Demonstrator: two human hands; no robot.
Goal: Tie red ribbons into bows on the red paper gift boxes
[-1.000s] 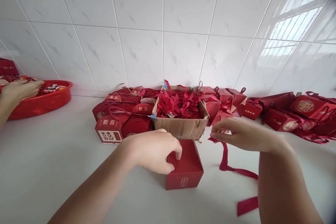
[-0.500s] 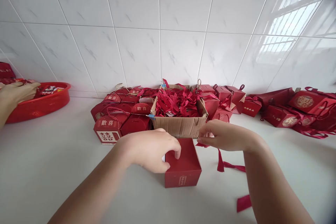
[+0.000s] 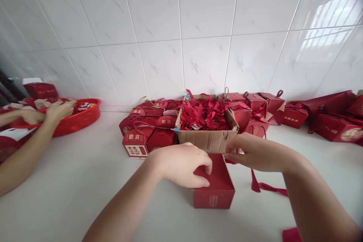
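Note:
A red gift box [image 3: 217, 176] with a closed top and small gold lettering on its front stands on the counter before me. My left hand [image 3: 185, 166] is at the box's left side, thumb and forefinger curled over its top; the other fingers are hidden. My right hand [image 3: 244, 151] is by the far right corner, its fingers pinched together at a red ribbon [image 3: 255, 184]. That ribbon trails out on the counter to the right, partly behind my forearm. Just behind the box sits a cardboard carton [image 3: 204, 140] heaped with red ribbons [image 3: 202, 111].
Printed red boxes [image 3: 138, 138] crowd left of the carton. More red boxes [image 3: 272, 107] stand at right along the tiled wall [image 3: 204, 60]. Far left, another person's hands [image 3: 59, 111] reach over a red basin [image 3: 76, 123] of small packets. A ribbon piece [image 3: 291, 234] lies at front right.
The view has swung left, so things sit further right and both of the other person's hands show. My left thumb now lies over the box's top. My right hand stays by its far corner.

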